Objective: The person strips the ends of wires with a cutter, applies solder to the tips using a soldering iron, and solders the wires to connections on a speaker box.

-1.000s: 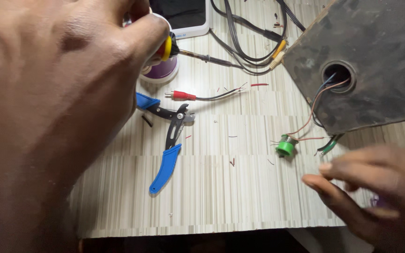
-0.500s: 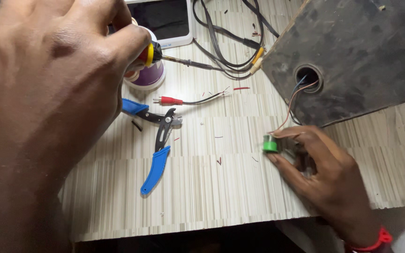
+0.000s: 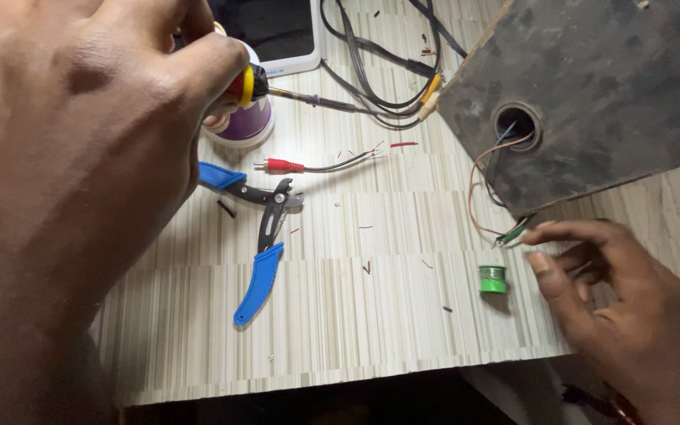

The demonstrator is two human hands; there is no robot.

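Left hand (image 3: 80, 149) grips a soldering iron (image 3: 277, 93), fingers wrapped round its handle, left of the box (image 3: 592, 86). Right hand (image 3: 615, 307), fingers loosely spread, touches wires (image 3: 513, 232) below the box; green spool (image 3: 493, 279) just beside it.

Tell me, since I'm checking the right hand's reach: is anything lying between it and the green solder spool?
Nothing visible does. The right hand rests on the striped tabletop just right of the green solder spool, with only bare surface between them. The thin wires from the dark box's hole end above that gap, not in it.
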